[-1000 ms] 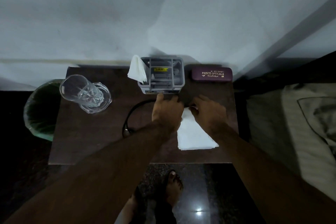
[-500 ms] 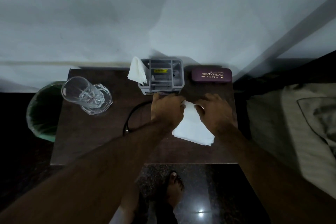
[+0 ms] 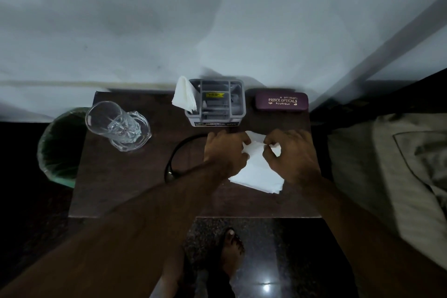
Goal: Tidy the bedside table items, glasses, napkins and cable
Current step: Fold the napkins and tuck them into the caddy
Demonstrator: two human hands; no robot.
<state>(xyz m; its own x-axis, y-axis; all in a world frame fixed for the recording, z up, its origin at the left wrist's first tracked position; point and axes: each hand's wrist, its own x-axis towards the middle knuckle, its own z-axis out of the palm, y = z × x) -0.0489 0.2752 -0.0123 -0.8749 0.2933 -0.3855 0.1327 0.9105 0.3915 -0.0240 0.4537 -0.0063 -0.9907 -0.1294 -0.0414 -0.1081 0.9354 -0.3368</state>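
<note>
On the dark counter (image 3: pixel 116 191), head view: both hands work a white napkin (image 3: pixel 257 172) lying right of centre. Left hand (image 3: pixel 225 150) grips its left edge, fingers curled; right hand (image 3: pixel 290 155) pinches the upper corner. Black cable (image 3: pixel 173 159) loops just left of left hand. Grey organiser (image 3: pixel 215 104) at back holds another napkin (image 3: pixel 185 95); maroon glasses case (image 3: pixel 281 101) beside it. Drinking glasses (image 3: pixel 118 126) stand far left.

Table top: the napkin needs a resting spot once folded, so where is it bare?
Bare: the front-left of the table, between the glass and cable. Crowded: the back, with organizer and case.
</note>
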